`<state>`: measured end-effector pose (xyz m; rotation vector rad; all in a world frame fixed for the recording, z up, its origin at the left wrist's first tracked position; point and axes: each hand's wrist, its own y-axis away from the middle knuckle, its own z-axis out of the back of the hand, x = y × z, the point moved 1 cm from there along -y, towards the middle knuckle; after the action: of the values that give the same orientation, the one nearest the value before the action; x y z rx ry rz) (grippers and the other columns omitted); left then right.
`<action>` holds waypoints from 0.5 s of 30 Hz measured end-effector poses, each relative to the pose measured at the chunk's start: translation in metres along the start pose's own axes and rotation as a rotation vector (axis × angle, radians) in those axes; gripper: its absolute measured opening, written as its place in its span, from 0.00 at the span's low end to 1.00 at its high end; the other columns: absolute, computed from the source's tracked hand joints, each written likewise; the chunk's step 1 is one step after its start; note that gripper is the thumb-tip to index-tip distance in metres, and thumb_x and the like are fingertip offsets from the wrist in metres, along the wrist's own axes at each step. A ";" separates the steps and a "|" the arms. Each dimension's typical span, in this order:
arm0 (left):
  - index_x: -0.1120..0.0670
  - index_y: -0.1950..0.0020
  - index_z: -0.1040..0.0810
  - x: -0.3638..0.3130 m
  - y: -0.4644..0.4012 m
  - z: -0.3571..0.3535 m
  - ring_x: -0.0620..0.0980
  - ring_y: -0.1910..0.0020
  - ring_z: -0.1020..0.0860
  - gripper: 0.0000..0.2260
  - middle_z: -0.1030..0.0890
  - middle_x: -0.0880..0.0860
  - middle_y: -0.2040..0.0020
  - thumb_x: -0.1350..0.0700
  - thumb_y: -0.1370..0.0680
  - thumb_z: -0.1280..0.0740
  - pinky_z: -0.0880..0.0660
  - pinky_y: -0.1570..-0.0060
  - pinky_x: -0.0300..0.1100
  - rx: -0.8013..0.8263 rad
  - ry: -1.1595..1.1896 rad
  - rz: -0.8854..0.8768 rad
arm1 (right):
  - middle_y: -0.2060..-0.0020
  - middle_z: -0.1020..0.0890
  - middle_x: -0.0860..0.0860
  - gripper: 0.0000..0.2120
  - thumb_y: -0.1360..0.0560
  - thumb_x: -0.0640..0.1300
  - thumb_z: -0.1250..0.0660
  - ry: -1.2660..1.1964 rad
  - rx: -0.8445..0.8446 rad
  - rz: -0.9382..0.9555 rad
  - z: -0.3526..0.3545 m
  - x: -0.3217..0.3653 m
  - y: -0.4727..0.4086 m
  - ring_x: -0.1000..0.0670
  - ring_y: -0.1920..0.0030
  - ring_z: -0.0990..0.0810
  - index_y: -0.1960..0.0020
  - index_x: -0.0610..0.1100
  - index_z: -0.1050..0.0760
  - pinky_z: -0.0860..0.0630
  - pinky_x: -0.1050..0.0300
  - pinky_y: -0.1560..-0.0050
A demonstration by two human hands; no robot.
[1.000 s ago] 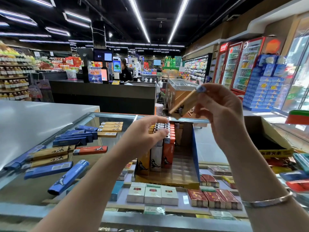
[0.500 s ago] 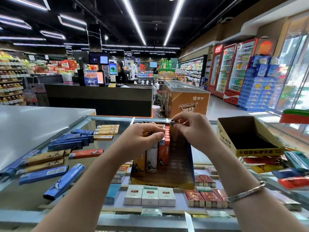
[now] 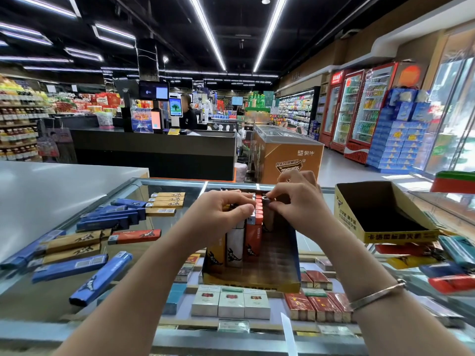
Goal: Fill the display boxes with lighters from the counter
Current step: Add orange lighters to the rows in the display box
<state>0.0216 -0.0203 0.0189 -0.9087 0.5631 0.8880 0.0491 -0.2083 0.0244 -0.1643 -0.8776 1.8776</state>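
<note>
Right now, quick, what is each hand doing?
Left hand: fingers curled over the lighters standing in the box, holding them.
Right hand: pinching the top of a lighter going into the box.

Place: a supermarket
Evidence: drink fridges point(image 3: 359, 109) lined the right wall; stocked shelves point(image 3: 18, 119) stood left; a checkout counter point(image 3: 154, 147) faced the glass table point(image 3: 159, 227)
</note>
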 end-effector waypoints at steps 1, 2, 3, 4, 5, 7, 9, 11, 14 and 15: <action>0.48 0.47 0.18 0.000 0.000 0.000 0.39 0.45 0.24 0.08 0.19 0.42 0.45 0.54 0.24 0.34 0.26 0.46 0.37 -0.008 -0.006 -0.004 | 0.51 0.28 0.54 0.05 0.30 0.42 0.28 -0.144 0.023 -0.066 0.000 -0.002 0.000 0.54 0.46 0.36 0.54 0.47 0.19 0.36 0.57 0.45; 0.48 0.48 0.18 0.000 0.001 0.000 0.38 0.46 0.23 0.07 0.19 0.42 0.46 0.54 0.24 0.34 0.26 0.46 0.37 -0.018 -0.012 -0.007 | 0.52 0.26 0.53 0.06 0.30 0.40 0.28 -0.311 0.053 -0.130 -0.001 -0.002 0.001 0.52 0.46 0.31 0.55 0.47 0.21 0.32 0.60 0.44; 0.49 0.49 0.18 -0.001 0.001 0.001 0.38 0.48 0.22 0.07 0.18 0.43 0.48 0.55 0.24 0.34 0.25 0.47 0.37 -0.034 -0.020 -0.010 | 0.53 0.24 0.51 0.07 0.30 0.38 0.28 -0.466 0.085 -0.185 -0.002 -0.001 0.001 0.50 0.48 0.27 0.55 0.47 0.22 0.28 0.62 0.46; 0.50 0.50 0.17 -0.002 0.002 0.001 0.40 0.51 0.21 0.06 0.17 0.44 0.51 0.55 0.23 0.34 0.23 0.50 0.40 -0.058 -0.033 -0.016 | 0.55 0.22 0.49 0.08 0.30 0.37 0.28 -0.571 0.113 -0.224 -0.004 0.000 0.002 0.47 0.51 0.23 0.55 0.47 0.24 0.24 0.59 0.48; 0.51 0.52 0.17 -0.003 0.003 0.001 0.43 0.54 0.20 0.06 0.17 0.46 0.54 0.55 0.23 0.34 0.21 0.53 0.44 -0.093 -0.058 -0.032 | 0.56 0.21 0.48 0.09 0.30 0.36 0.29 -0.616 0.131 -0.243 -0.007 0.001 0.002 0.46 0.52 0.21 0.55 0.47 0.25 0.22 0.54 0.49; 0.52 0.55 0.18 -0.007 0.005 0.001 0.48 0.60 0.19 0.06 0.17 0.50 0.60 0.54 0.23 0.35 0.21 0.58 0.51 -0.192 -0.126 -0.099 | 0.57 0.21 0.48 0.10 0.29 0.37 0.30 -0.608 0.149 -0.249 -0.011 0.003 0.004 0.46 0.53 0.21 0.55 0.48 0.27 0.21 0.49 0.50; 0.52 0.56 0.19 -0.010 0.006 0.003 0.50 0.62 0.19 0.06 0.17 0.50 0.62 0.54 0.23 0.35 0.22 0.59 0.53 -0.306 -0.155 -0.163 | 0.56 0.22 0.50 0.10 0.28 0.37 0.31 -0.596 0.150 -0.256 -0.013 0.004 0.004 0.50 0.53 0.22 0.55 0.50 0.28 0.21 0.51 0.52; 0.51 0.56 0.19 -0.013 0.009 0.005 0.51 0.61 0.19 0.07 0.17 0.49 0.62 0.54 0.23 0.36 0.22 0.59 0.53 -0.390 -0.126 -0.184 | 0.57 0.23 0.53 0.10 0.28 0.36 0.32 -0.590 0.127 -0.252 -0.015 0.005 0.004 0.53 0.54 0.23 0.53 0.48 0.29 0.22 0.53 0.52; 0.50 0.53 0.20 -0.012 0.011 0.008 0.46 0.60 0.19 0.06 0.18 0.45 0.61 0.54 0.22 0.37 0.21 0.61 0.45 -0.444 -0.168 -0.182 | 0.56 0.25 0.53 0.09 0.27 0.35 0.34 -0.560 0.083 -0.224 -0.017 0.010 0.004 0.54 0.54 0.25 0.51 0.46 0.30 0.23 0.55 0.53; 0.50 0.51 0.20 -0.010 0.011 0.009 0.46 0.60 0.19 0.07 0.19 0.45 0.60 0.55 0.22 0.38 0.21 0.62 0.43 -0.461 -0.209 -0.174 | 0.55 0.25 0.52 0.09 0.26 0.35 0.34 -0.552 0.073 -0.219 -0.018 0.011 0.004 0.53 0.53 0.25 0.50 0.45 0.30 0.23 0.54 0.52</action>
<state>0.0071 -0.0133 0.0264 -1.2409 0.0928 0.9574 0.0493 -0.1906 0.0116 0.4997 -1.1388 1.7654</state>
